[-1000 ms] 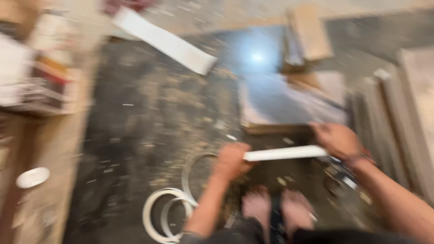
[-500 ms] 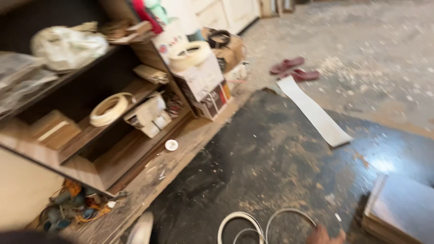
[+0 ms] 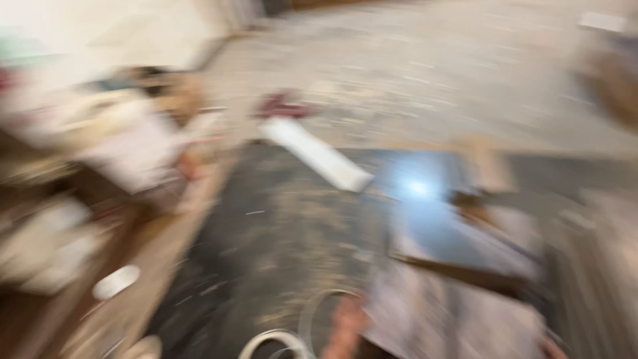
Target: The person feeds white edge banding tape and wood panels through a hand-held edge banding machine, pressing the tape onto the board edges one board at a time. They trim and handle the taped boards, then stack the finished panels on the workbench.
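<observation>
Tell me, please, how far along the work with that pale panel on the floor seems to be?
Done: hard to judge through the blur; a white strip lies loose on the dark mat and boards sit stacked. In hand: the left hand is at the edge of the pale panel, grip unclear. Left: coiled banding lies beside it, seemingly unapplied.

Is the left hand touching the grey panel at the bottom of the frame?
Cannot tell. The head view is motion-blurred: the left hand sits at the edge of the grey panel, but no contact or gap shows plainly.
</observation>
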